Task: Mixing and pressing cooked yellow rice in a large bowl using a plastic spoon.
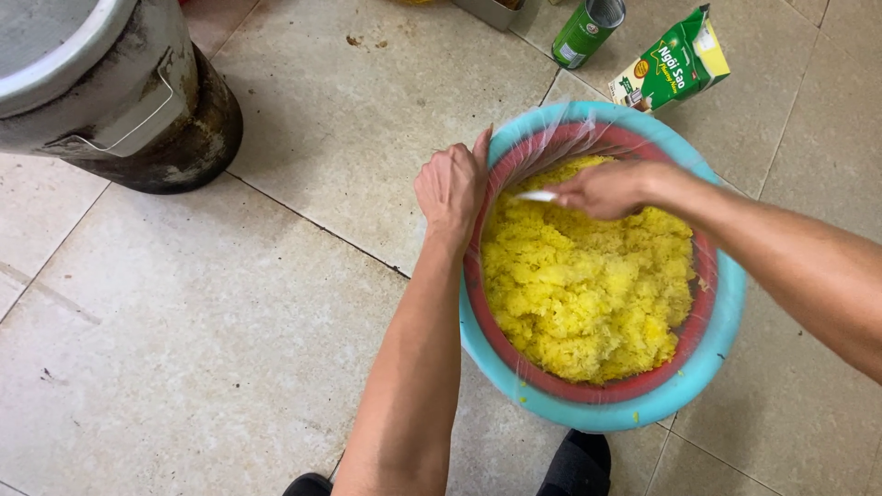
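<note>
Fingers of the left hand [450, 186] curl closed over the left rim of the turquoise basin [709, 354], pinning it and its clear plastic liner [551, 138] to the tiled floor [230, 321]. The right hand [606, 189] closes around a white utensil [536, 196], its tip just left of the knuckles, over the far side of the yellow sticky rice [588, 294]. The step looks like stirring or loosening the rice; the next stroke likely calls for a steady brace and a push down into the mound, which lies directly beneath and near of the right fingers, inside the red basket [574, 388].
</note>
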